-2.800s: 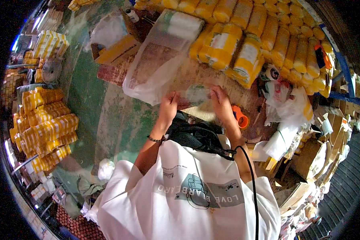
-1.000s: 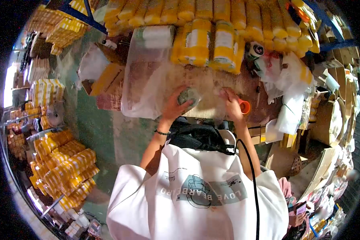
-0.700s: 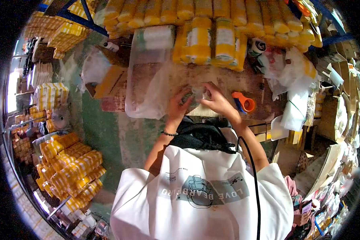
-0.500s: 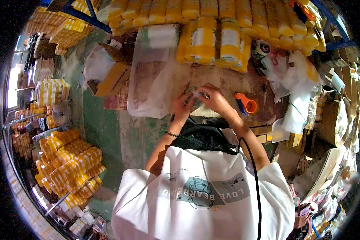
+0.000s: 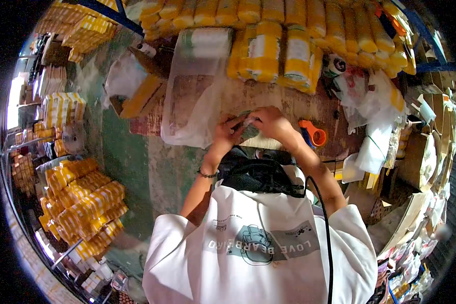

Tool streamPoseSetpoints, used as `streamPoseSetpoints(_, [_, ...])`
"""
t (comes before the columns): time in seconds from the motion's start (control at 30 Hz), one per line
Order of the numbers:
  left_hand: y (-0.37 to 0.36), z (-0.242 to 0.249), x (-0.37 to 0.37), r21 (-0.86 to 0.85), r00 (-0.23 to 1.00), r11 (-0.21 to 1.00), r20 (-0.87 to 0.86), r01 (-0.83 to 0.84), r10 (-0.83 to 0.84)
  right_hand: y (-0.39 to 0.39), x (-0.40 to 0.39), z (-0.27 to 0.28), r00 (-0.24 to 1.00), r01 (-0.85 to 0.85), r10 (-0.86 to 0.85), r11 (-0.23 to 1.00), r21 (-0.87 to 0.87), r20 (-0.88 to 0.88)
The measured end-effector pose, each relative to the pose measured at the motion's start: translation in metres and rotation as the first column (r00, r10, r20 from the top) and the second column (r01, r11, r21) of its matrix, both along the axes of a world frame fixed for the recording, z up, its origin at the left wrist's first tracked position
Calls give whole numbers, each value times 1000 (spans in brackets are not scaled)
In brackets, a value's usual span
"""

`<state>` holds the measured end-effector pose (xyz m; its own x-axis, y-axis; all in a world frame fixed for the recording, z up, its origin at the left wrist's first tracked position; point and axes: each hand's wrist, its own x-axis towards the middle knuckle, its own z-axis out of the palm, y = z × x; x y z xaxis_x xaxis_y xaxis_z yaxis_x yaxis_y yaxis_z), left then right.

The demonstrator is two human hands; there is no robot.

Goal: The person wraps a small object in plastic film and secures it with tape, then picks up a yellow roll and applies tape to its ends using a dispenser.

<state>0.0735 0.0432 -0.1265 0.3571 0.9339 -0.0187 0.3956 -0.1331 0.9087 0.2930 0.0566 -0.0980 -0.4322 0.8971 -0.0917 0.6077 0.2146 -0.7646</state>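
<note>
"Translucent piece [image 5: 249,122]: where have you got it?"

"Between your two hands, over the near side of the table [image 5: 269,95], mostly hidden by your fingers."

"And your grip?"

"Your left hand [image 5: 227,130] curls around one side; your right hand [image 5: 271,122] pinches the other with bent fingers. How firmly, I can't tell."

"What makes for good handling?"

"Let your left hand steady it while your right fingertips do the fine work. Pinch lightly, since it looks likely to slip or crease. Mind the plastic bag [image 5: 190,121] just beside your left hand, and don't let your right forearm knock the orange dispenser [image 5: 313,130]."
</note>
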Motion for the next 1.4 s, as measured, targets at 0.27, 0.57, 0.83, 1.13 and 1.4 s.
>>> streamPoseSetpoints(0.27, [7,12,-7,-92,998,996,64,18,-12,3,-15,-6,988,12,-23,997,72,152])
streamPoseSetpoints(0.57, [4,26,19,176,998,983,-14,-53,57,1,-19,0,990,108,-117,988,113,76])
streamPoseSetpoints(0.83, [6,-5,1,-305,801,882,383,-359,459,1,-10,12,992,119,-122,988,-96,-23])
streamPoseSetpoints(1.13, [-5,13,-18,-529,686,793,457,-302,566,-3,4,1,971,177,-217,937,-301,-104])
streamPoseSetpoints(1.4, [-36,-8,-22,-723,476,617,444,-310,760,-9,3,-13,941,168,-251,929,-330,-228])
